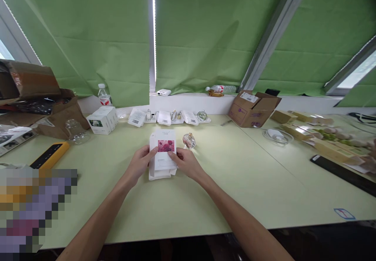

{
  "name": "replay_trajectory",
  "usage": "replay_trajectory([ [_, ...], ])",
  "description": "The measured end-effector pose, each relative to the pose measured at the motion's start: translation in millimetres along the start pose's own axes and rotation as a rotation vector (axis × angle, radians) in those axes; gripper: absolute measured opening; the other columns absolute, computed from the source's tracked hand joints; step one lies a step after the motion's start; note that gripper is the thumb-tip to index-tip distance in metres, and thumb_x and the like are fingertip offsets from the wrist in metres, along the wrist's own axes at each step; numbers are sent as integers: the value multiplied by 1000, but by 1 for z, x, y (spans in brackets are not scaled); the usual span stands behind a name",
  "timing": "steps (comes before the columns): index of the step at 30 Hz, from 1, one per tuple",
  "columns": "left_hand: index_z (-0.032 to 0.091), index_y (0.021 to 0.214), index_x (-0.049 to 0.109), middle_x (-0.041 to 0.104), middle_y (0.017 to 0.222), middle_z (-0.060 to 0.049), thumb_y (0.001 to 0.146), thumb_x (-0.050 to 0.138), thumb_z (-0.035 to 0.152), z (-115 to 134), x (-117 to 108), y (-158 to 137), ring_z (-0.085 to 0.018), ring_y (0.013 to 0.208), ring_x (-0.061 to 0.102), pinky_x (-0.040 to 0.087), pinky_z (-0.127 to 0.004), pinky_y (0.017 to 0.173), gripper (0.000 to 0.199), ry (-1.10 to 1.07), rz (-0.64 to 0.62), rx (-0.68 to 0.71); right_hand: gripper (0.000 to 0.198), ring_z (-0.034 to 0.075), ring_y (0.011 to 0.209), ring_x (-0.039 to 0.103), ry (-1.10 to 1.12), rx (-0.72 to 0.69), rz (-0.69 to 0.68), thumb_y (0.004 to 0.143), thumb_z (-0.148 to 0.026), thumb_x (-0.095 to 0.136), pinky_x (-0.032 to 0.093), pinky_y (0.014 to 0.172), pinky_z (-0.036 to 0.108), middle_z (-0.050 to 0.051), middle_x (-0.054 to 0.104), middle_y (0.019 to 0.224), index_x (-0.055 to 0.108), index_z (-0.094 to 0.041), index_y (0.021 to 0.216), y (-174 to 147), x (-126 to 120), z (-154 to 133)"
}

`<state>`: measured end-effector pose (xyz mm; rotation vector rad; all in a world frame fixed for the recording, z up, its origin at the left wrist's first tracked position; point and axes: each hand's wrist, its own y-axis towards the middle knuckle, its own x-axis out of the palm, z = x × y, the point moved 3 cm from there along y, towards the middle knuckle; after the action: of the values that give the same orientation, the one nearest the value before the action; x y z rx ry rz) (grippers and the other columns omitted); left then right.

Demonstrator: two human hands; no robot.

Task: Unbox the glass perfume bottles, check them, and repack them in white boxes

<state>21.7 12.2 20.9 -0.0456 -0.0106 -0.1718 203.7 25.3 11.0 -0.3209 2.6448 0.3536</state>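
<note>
A white box (163, 164) is grasped at both sides by the left hand (141, 161) and the right hand (187, 162), between the front and back edges of the counter (164, 212); a glass bottle (189, 140) is seen beyond the right hand.

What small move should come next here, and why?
Probably folding in the loose flap at the near end of the white box: that end looks open, and the left hand and right hand grip the box by its sides. The glass bottle sits outside it, beyond the right hand.
</note>
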Motion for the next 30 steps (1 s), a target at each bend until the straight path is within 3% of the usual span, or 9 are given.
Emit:
replay_trajectory([
  [18,19,109,65,69,106,-9,76,61,57,4,2,-2,-25,91,64,49,-34,76,51,-1,32,12,46,10,51,34,-49,0,11,85,-58,44,24,45,25,-3,40,57,42,-19,62,0,-1,-2],
  [30,18,112,63,67,109,-10,77,61,55,2,1,0,-26,94,63,49,-33,73,52,-2,5,-2,46,10,50,34,-69,2,18,85,-59,44,24,46,25,-3,40,57,41,-19,62,0,-1,0],
])
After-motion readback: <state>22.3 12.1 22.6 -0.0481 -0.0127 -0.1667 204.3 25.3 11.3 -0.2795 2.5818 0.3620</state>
